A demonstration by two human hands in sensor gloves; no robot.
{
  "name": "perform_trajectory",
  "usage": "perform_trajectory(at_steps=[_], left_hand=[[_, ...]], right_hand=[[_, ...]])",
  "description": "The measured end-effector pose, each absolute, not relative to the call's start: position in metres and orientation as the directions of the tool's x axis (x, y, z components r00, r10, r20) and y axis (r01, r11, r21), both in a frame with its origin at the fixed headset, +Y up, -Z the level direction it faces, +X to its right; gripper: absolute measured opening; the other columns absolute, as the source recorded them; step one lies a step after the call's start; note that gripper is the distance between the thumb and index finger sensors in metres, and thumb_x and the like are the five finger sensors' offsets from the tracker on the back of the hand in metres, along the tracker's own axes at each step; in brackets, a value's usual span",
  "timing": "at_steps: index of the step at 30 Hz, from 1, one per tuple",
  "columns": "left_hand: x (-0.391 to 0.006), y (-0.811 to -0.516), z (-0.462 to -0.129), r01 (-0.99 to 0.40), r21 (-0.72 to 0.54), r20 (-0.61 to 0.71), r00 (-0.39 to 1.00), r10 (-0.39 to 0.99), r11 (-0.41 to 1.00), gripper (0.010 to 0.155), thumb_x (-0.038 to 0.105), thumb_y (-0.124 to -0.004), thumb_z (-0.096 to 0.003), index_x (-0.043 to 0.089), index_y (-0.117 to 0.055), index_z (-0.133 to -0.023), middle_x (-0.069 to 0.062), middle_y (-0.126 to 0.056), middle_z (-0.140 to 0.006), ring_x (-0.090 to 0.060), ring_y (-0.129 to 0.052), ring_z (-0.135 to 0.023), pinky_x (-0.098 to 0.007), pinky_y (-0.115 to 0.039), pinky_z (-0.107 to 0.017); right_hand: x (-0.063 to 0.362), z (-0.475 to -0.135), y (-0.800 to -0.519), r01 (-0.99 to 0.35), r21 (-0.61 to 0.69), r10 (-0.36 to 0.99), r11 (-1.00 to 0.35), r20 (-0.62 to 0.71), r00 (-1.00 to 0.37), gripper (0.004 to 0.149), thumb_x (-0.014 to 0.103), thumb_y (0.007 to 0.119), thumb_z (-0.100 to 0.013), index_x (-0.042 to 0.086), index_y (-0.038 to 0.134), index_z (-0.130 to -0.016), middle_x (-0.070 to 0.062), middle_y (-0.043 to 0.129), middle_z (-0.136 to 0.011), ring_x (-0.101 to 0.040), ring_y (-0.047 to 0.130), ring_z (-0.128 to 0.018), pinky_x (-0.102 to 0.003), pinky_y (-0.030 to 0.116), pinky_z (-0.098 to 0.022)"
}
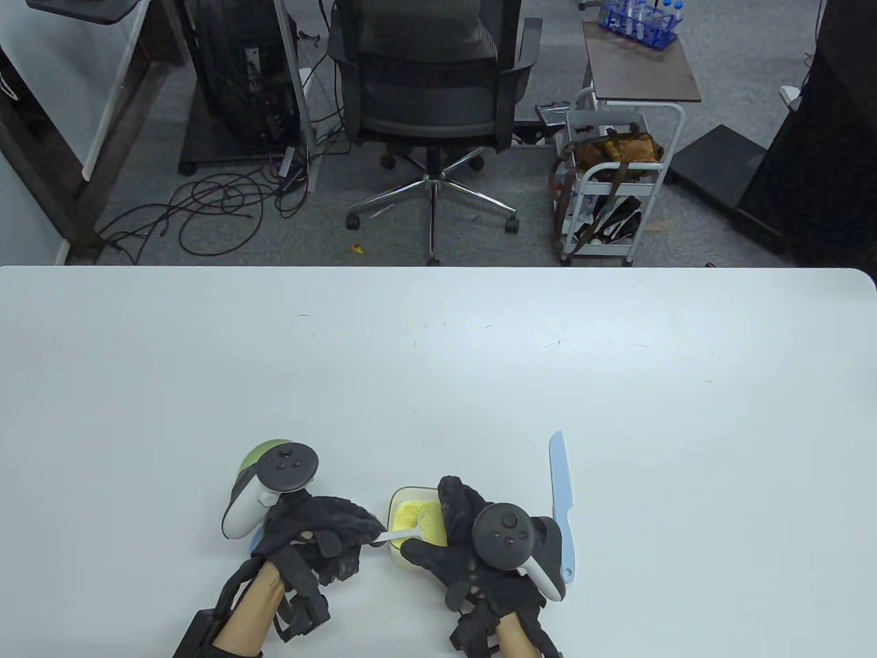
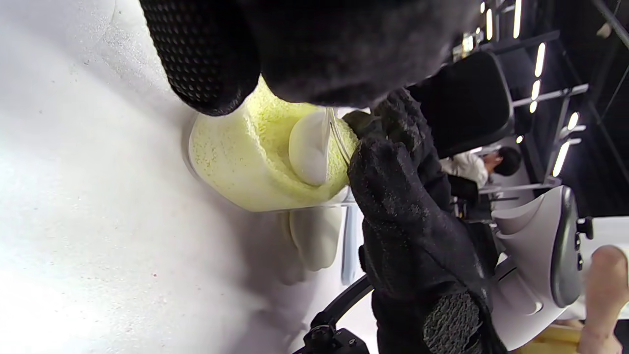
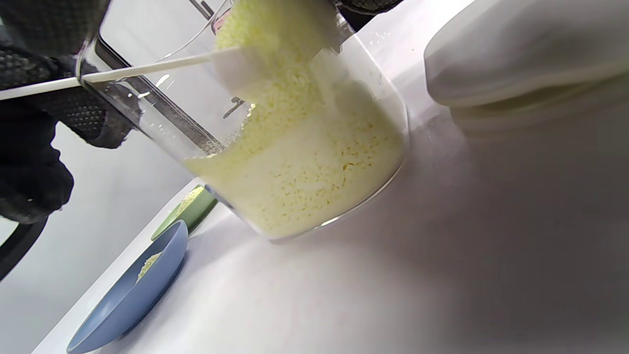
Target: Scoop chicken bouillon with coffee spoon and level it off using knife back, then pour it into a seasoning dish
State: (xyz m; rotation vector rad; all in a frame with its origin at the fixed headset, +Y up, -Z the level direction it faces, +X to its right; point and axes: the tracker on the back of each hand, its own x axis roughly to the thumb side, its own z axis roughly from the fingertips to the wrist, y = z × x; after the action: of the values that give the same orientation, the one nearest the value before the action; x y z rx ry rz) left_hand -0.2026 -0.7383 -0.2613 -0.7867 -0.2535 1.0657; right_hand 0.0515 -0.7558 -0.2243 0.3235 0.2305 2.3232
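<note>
1. Two hands at one clear container [image 1: 411, 521] of yellow bouillon [image 3: 304, 162] near the front edge of the worktop [image 1: 438, 356] — scooping step in hand, levelling and pouring not yet done.
2. Left hand [image 1: 322, 541]: grip pinched on the handle of the white spoon [image 1: 401, 535], bowl of the spoon sunk in the granules, loaded in a heap as seen from the right wrist view.
3. Right hand [image 1: 473, 541]: fingers curled round the container's far and near sides, thumb at the near rim, tilting it toward the spoon; container base lifted on one side in the right wrist view.
4. Knife [image 1: 562, 500] flat on the worktop just right of the right hand, untouched, tip pointing away from the person.
5. Blue dish [image 3: 128, 295] just left of the container, a few granules already in it; a green dish [image 3: 194, 209] behind it, also holding some. Which one is meant to receive this spoonful — cannot tell.
6. Next, likely: lift spoon level and clear of the rim, set container down flat, free the right hand for the knife, draw the blunt back across the heap over the container so the excess falls back in.
</note>
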Motion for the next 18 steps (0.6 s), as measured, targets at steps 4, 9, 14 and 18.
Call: perform_trajectory(at_steps=[4, 9, 14, 18], left_hand=[[-0.212, -0.741, -0.257, -0.728, -0.647, -0.182, 0.435, 0.882, 0.226, 0.046, 0.030, -0.076, -0.0473, -0.008, -0.082, -0.073, -0.003, -0.098, -0.011, 0.002, -0.085, 0.013, -0.029, -0.085, -0.036], [-0.226, -0.745, -0.250, -0.787, -0.593, -0.192, 0.343, 0.919, 0.170, 0.047, 0.030, -0.076, -0.0472, -0.007, -0.082, -0.073, -0.003, -0.097, -0.012, 0.002, -0.085, 0.013, -0.030, -0.085, -0.037], [-0.233, -0.754, -0.241, -0.835, -0.543, -0.211, 0.241, 0.947, 0.092, 0.047, 0.031, -0.076, -0.0474, -0.007, -0.082, -0.074, -0.003, -0.097, -0.012, 0.002, -0.085, 0.012, -0.031, -0.084, -0.037], [-0.238, -0.755, -0.240, -0.844, -0.532, -0.209, 0.210, 0.955, 0.069, 0.047, 0.031, -0.076, -0.0473, -0.007, -0.082, -0.074, -0.004, -0.097, -0.013, 0.001, -0.085, 0.012, -0.031, -0.084, -0.037]], right_hand=[[0.052, -0.224, -0.756, -0.677, 0.262, 0.722, -0.688, 0.160, -0.673, 0.096, 0.060, 0.078, -0.043, 0.013, 0.021, -0.104, -0.022, 0.028, -0.109, -0.038, 0.045, -0.087, -0.063, 0.017, -0.072], [0.052, -0.225, -0.756, -0.677, 0.263, 0.723, -0.687, 0.158, -0.673, 0.096, 0.060, 0.078, -0.043, 0.013, 0.021, -0.104, -0.022, 0.028, -0.109, -0.038, 0.044, -0.087, -0.063, 0.017, -0.072], [0.052, -0.225, -0.756, -0.679, 0.261, 0.724, -0.686, 0.157, -0.671, 0.096, 0.060, 0.078, -0.043, 0.013, 0.021, -0.104, -0.022, 0.028, -0.109, -0.038, 0.044, -0.087, -0.063, 0.017, -0.072], [0.052, -0.224, -0.757, -0.679, 0.262, 0.724, -0.686, 0.157, -0.671, 0.096, 0.060, 0.077, -0.043, 0.014, 0.020, -0.104, -0.022, 0.027, -0.109, -0.039, 0.043, -0.088, -0.063, 0.016, -0.072]])
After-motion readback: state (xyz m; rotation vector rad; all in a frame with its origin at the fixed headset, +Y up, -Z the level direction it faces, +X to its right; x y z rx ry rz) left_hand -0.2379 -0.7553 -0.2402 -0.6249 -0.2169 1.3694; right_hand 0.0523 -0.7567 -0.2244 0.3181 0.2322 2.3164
